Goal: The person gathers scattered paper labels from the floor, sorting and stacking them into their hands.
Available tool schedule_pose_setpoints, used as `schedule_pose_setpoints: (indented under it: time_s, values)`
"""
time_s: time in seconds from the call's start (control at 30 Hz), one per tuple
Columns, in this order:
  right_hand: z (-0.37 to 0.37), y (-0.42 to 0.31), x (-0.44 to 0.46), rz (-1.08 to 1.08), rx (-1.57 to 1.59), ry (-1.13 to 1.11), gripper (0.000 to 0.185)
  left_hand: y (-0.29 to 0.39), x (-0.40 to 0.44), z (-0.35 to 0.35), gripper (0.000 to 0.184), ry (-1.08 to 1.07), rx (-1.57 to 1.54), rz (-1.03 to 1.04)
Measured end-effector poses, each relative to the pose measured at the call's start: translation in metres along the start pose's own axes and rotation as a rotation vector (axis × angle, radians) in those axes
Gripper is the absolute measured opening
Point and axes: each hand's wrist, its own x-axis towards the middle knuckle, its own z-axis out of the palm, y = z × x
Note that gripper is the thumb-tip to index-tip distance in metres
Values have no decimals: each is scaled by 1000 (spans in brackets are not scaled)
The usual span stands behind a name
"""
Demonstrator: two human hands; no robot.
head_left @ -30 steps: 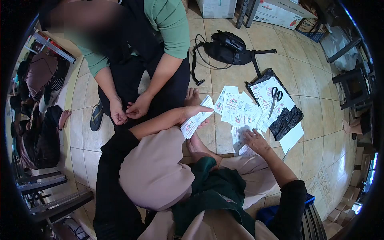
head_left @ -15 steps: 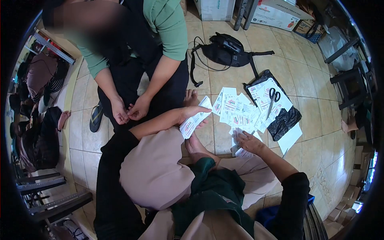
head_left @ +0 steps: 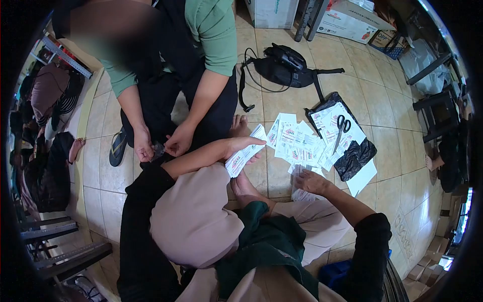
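My left hand (head_left: 245, 147) is closed around a stack of printed papers (head_left: 245, 155), thumb on top, above my bare foot. My right hand (head_left: 310, 181) rests on a printed sheet (head_left: 298, 193) near my right knee; its fingers are partly bent, and whether they grip the sheet is unclear. Beyond it, loose printed papers (head_left: 296, 143) overlap on the tiled floor. Black-handled scissors (head_left: 340, 132) lie on more papers, on top of a black plastic bag (head_left: 356, 160).
A person in a green top (head_left: 217, 38) sits at the left, both hands close together around a small clear item (head_left: 158, 149). A black waist bag (head_left: 284, 66) lies ahead. Boxes (head_left: 347, 21) stand at the back, and a sandal (head_left: 118, 146) lies at the left.
My right hand has shifted slightly left over the sheet. My left hand keeps its hold on the stack. The other person's hands have moved slightly apart, and a small clear item shows between them.
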Motion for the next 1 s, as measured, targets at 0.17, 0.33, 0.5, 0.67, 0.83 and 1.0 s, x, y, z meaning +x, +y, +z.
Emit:
schedule_pose_setpoints:
  time_s: [0.17,0.33,0.5,0.67,0.83,1.0]
  values:
    - [-12,-3,-19,128,207,-87,19,1,-2,0,41,13,-6,-4]
    - [-32,17,-67,712,689,-117,22,3,-7,5,42,13,-18,0]
    - [-44,12,-72,1201,1783,932,22,4,-4,5,48,-8,9,-21]
    - [22,-40,-12,1413,1313,692,37,4,-4,6,43,-59,-106,46]
    - [13,-70,31,1646,695,455,56,5,-12,5,42,-200,-212,99]
    - [18,-66,29,1584,856,560,49,5,-7,4,44,-136,-192,72]
